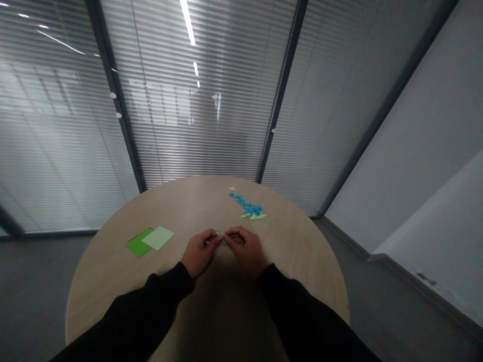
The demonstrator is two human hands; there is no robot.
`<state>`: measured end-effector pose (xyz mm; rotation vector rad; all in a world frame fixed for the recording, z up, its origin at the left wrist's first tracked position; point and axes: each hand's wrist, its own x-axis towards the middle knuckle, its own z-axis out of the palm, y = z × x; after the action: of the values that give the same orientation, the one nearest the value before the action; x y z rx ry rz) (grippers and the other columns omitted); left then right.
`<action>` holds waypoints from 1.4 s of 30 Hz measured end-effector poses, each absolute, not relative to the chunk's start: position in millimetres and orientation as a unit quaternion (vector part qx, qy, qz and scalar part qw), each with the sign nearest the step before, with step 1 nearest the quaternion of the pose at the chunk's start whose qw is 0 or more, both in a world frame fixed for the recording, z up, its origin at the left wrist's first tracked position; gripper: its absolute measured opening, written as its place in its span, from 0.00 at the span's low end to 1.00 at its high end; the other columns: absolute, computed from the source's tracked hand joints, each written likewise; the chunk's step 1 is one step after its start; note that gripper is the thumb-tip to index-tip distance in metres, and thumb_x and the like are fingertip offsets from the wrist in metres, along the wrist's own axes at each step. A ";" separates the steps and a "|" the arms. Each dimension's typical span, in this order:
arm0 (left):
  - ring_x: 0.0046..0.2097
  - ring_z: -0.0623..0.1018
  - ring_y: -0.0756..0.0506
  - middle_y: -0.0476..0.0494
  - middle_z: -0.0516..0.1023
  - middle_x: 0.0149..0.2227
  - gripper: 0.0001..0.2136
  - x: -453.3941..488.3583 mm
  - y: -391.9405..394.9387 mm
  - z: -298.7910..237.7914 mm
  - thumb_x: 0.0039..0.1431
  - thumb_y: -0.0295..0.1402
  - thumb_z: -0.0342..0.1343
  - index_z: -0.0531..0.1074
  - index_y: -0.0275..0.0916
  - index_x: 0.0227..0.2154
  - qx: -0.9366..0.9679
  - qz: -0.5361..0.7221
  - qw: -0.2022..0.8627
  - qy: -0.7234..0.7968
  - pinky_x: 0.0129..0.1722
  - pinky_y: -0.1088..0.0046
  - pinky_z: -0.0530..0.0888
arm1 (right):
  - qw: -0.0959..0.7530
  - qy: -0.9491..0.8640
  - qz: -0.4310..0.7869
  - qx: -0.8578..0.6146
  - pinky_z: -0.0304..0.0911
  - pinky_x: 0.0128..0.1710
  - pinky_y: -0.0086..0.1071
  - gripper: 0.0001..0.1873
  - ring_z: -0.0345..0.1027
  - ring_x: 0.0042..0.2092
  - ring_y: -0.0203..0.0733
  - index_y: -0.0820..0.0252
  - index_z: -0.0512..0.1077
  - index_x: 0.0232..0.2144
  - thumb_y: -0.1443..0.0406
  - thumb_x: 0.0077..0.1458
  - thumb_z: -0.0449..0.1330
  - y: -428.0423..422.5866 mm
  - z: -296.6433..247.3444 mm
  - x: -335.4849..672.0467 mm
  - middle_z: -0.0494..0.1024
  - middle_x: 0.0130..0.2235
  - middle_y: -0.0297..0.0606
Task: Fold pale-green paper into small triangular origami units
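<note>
Between my fingertips is a small piece of pale green folded paper (219, 233), mostly covered by the fingers. My left hand (201, 251) pinches it from the left, and my right hand (246, 247) pinches it from the right with thumb and forefinger. Both hands meet low over the table's middle. Beyond them lies a row of small blue folded paper pieces (249, 206), with several pale green folded pieces (253, 216) at its near end and a yellow one (232, 189) at its far end.
On the round wooden table (302, 251), a pale green paper sheet (159, 238) overlaps a stack of brighter green sheets (138, 244) to the left. Glass panels with blinds (204, 125) stand behind the table, and a white wall (422, 176) is on the right.
</note>
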<state>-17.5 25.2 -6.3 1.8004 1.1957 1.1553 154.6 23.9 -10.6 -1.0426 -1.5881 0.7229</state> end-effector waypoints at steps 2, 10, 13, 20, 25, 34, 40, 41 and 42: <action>0.28 0.71 0.47 0.49 0.73 0.24 0.16 -17.8 23.9 -3.4 0.61 0.46 0.52 0.73 0.38 0.28 0.697 0.448 0.335 0.448 0.30 0.72 0.66 | 0.536 -0.647 0.318 -0.439 0.71 0.36 0.34 0.11 0.76 0.34 0.41 0.60 0.76 0.36 0.59 0.52 0.66 24.6 -11.9 154.0 0.81 0.33 0.39; 0.28 0.72 0.47 0.48 0.75 0.26 0.18 -18.8 27.0 -8.2 0.61 0.48 0.53 0.76 0.37 0.30 0.663 0.455 0.371 0.464 0.31 0.72 0.67 | 0.534 -0.616 0.394 -0.425 0.69 0.36 0.33 0.13 0.75 0.34 0.41 0.61 0.76 0.33 0.56 0.52 0.66 28.4 -16.6 152.8 0.81 0.32 0.38; 0.31 0.74 0.46 0.46 0.77 0.28 0.18 -18.9 27.4 -9.3 0.60 0.48 0.54 0.78 0.37 0.35 0.642 0.477 0.385 0.461 0.33 0.71 0.70 | 0.530 -0.599 0.425 -0.423 0.68 0.35 0.32 0.15 0.73 0.32 0.40 0.62 0.76 0.33 0.55 0.50 0.67 29.2 -19.3 151.6 0.80 0.31 0.38; 0.31 0.76 0.46 0.43 0.80 0.31 0.19 -16.1 23.7 -4.4 0.57 0.49 0.57 0.80 0.37 0.37 0.615 0.490 0.420 0.453 0.32 0.71 0.72 | 0.515 -0.568 0.489 -0.416 0.65 0.31 0.30 0.17 0.70 0.29 0.37 0.62 0.74 0.31 0.54 0.47 0.68 28.2 -19.1 148.4 0.78 0.28 0.35; 0.29 0.75 0.47 0.43 0.80 0.30 0.21 -13.1 21.9 -2.3 0.54 0.50 0.59 0.79 0.35 0.38 0.580 0.501 0.449 0.460 0.30 0.72 0.71 | 0.518 -0.536 0.508 -0.431 0.64 0.28 0.29 0.17 0.67 0.27 0.36 0.62 0.74 0.30 0.54 0.46 0.69 26.2 -15.4 145.3 0.75 0.25 0.33; 0.28 0.74 0.49 0.46 0.78 0.29 0.19 -9.9 22.6 -4.2 0.53 0.49 0.61 0.77 0.36 0.35 0.529 0.531 0.487 0.449 0.30 0.73 0.71 | 0.528 -0.551 0.492 -0.419 0.66 0.29 0.30 0.17 0.69 0.28 0.36 0.61 0.75 0.32 0.54 0.48 0.68 27.8 -19.9 142.3 0.77 0.29 0.35; 0.30 0.77 0.48 0.44 0.79 0.30 0.18 -9.2 25.4 -7.0 0.46 0.45 0.67 0.76 0.35 0.32 0.518 0.515 0.543 0.415 0.34 0.71 0.74 | 0.537 -0.560 0.436 -0.456 0.67 0.30 0.31 0.14 0.70 0.28 0.38 0.61 0.75 0.34 0.56 0.50 0.66 30.3 -20.9 146.6 0.78 0.30 0.37; 0.30 0.77 0.48 0.44 0.79 0.28 0.18 -9.2 25.5 -7.5 0.46 0.45 0.67 0.76 0.35 0.31 0.519 0.514 0.538 0.420 0.33 0.72 0.74 | 0.542 -0.574 0.399 -0.466 0.67 0.30 0.31 0.14 0.70 0.29 0.38 0.61 0.75 0.34 0.57 0.51 0.65 29.5 -19.8 146.8 0.79 0.30 0.38; 0.30 0.77 0.48 0.45 0.79 0.28 0.17 -9.2 25.4 -7.9 0.46 0.45 0.67 0.76 0.35 0.31 0.519 0.514 0.534 0.426 0.33 0.72 0.73 | 0.544 -0.593 0.356 -0.475 0.67 0.32 0.32 0.12 0.71 0.30 0.39 0.61 0.75 0.34 0.58 0.52 0.65 28.3 -18.6 147.0 0.79 0.31 0.38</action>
<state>-9.2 25.4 -7.9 1.2371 1.0152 1.2253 147.0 28.3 -18.6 -1.1285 -1.4067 0.8461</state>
